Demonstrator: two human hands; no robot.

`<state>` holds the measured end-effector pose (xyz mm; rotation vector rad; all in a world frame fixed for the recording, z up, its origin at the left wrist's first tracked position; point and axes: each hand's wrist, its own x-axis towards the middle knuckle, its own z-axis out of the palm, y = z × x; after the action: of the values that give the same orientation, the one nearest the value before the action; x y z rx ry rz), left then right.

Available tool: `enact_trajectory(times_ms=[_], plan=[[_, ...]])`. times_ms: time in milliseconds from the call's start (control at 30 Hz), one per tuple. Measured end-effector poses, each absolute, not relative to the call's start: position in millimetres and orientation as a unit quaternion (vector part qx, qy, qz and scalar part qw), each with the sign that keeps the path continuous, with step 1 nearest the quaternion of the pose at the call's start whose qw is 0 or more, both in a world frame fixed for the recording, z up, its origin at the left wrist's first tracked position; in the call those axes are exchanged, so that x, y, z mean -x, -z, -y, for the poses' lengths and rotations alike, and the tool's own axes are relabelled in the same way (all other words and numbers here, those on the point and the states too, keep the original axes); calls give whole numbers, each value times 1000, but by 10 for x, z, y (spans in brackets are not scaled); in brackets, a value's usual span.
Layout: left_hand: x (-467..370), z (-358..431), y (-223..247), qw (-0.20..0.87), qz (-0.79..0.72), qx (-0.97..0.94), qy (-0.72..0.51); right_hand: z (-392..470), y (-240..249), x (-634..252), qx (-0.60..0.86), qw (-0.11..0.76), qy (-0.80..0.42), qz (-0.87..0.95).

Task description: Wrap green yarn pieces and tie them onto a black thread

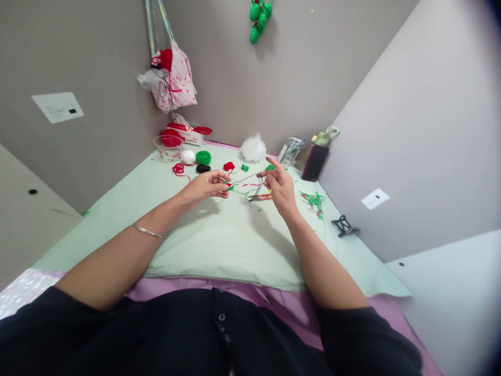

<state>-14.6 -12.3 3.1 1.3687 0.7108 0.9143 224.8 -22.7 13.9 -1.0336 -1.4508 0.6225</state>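
My left hand [207,188] is closed on a small green and red yarn piece [230,187] above the light green cloth. A dark thread [245,179] runs from that piece across to my right hand [279,185]. The thread is pinched between the thumb and a finger of my right hand, with the index finger stretched out, and loops of it hang below. Orange-handled scissors [260,197] lie on the cloth under these loops, just left of my right hand.
Behind my hands are white stuffing [253,148], a green yarn ball [203,157], a red yarn piece [229,166] and a clear tub [168,149]. Green yarn scraps [313,201], a black stand [344,225] and a phone [315,162] are at the right.
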Motion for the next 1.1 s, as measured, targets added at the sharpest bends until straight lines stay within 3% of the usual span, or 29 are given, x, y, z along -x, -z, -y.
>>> enact_trajectory(times_ms=[133, 367, 533, 867, 1100], plan=[[125, 119, -20, 602, -336, -593, -417, 355, -165, -2130, 441, 557, -287, 643], [122, 106, 5, 574, -329, -615, -430, 507, -115, -1979, 422, 447, -111, 781], [115, 105, 13, 565, -324, -621, -437, 516, -61, -1933, 440, 388, -63, 807], [95, 127, -1, 553, -329, -629, -437, 538, -71, -1905, 461, 363, -71, 807], [16, 174, 81, 418, -355, -686, -479, 537, -50, -1855, 507, 364, -132, 770]])
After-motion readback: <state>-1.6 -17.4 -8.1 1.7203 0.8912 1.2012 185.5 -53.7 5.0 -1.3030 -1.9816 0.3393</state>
